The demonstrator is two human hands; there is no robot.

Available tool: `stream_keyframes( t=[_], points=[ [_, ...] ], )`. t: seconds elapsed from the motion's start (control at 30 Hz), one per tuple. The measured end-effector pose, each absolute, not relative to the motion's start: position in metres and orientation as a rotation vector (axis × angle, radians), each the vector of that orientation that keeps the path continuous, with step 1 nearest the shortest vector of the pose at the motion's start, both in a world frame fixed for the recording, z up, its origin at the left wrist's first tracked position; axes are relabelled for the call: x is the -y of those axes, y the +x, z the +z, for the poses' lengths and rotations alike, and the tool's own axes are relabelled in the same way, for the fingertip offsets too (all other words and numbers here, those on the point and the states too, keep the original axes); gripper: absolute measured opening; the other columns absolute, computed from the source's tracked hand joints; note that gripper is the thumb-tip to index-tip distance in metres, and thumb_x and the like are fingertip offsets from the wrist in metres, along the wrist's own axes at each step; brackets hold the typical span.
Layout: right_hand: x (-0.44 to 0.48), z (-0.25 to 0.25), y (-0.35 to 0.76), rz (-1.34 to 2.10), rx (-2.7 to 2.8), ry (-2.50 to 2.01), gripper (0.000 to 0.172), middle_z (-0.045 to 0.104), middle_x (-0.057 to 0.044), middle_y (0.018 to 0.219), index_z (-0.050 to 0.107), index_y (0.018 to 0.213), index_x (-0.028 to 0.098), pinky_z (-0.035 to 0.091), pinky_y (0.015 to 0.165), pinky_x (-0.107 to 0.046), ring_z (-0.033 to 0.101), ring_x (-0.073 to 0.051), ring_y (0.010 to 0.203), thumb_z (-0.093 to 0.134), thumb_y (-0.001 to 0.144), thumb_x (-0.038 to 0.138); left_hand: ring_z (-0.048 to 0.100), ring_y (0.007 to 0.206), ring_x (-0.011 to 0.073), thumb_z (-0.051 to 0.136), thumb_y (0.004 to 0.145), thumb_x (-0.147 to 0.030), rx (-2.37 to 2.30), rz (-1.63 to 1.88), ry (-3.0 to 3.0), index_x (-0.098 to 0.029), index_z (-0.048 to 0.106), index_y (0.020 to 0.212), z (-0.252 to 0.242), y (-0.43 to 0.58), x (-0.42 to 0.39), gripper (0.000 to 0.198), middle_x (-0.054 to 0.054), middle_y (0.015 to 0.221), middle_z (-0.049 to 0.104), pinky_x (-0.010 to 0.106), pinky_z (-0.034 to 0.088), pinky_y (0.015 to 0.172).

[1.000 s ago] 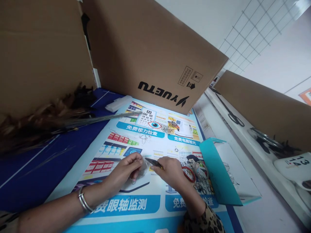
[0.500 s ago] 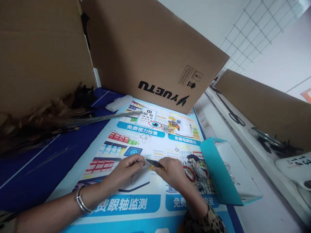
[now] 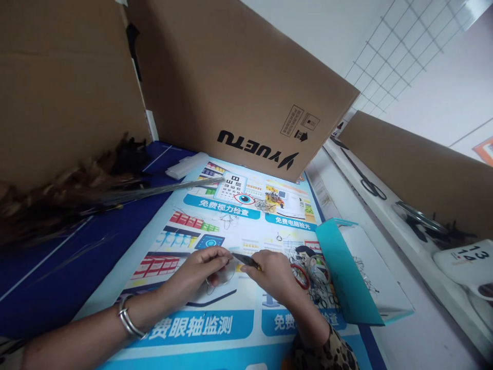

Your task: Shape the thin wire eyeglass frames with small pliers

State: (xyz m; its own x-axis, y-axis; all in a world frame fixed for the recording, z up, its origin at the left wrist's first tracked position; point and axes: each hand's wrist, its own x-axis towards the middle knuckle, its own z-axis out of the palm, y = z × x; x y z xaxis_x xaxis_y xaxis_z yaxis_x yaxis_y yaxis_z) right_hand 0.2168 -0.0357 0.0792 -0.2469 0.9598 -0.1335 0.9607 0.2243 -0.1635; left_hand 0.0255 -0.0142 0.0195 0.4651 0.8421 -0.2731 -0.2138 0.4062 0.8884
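Bowed outward since earlier, thin wire (image 3: 233,274) at lower centre, pinched by the left hand (image 3: 208,263), is best steadied close to the pliers (image 3: 247,260) the right hand (image 3: 272,270) grips.

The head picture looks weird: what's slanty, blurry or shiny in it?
Head view: the big brown cardboard box leans, maybe from camera tilt; head view, left: the brown, feathery-looking pile is smeared; head view, lower left: the silver metal bangle glints; head view, middle: what the dark, pointed metal tool in the right hand touches is too small to tell.
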Motion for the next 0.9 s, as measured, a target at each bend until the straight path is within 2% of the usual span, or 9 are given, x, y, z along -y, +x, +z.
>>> stream_keyframes(
  t=[0.23,0.53,0.9],
  points=[
    [0.036,0.077,0.218,-0.335,-2.465,1.927,0.031,0.063,-0.001,0.072,0.06,0.072,0.019,0.017,0.051,-0.024,0.053,-0.013,0.063,0.055,0.084,0.048,0.05,0.043,0.0091,0.068,0.072,-0.038,-0.902,0.771,0.952,-0.015,0.062,0.079,0.015,0.026,0.012,0.025,0.0,0.06,0.061,0.021,0.038,0.043],
    [0.035,0.067,0.218,-0.37,-2.478,1.922,0.033,0.063,0.0,0.072,0.059,0.073,0.019,0.019,0.052,-0.023,0.053,-0.012,0.064,0.052,0.086,0.048,0.041,0.036,0.008,0.059,0.078,-0.045,-0.924,0.739,1.034,-0.016,0.055,0.074,0.012,0.026,0.012,0.029,-0.004,0.044,0.052,0.018,0.028,0.038],
    [0.038,0.044,0.215,-0.243,-2.601,1.894,0.027,0.062,-0.002,0.081,0.059,0.078,0.019,0.03,0.063,-0.023,0.054,-0.016,0.079,0.054,0.086,0.044,0.041,0.04,0.0084,0.056,0.081,-0.043,-0.958,0.786,1.095,-0.016,0.056,0.079,0.004,0.026,0.009,0.027,-0.006,0.046,0.049,0.019,0.03,0.041]
  ],
)
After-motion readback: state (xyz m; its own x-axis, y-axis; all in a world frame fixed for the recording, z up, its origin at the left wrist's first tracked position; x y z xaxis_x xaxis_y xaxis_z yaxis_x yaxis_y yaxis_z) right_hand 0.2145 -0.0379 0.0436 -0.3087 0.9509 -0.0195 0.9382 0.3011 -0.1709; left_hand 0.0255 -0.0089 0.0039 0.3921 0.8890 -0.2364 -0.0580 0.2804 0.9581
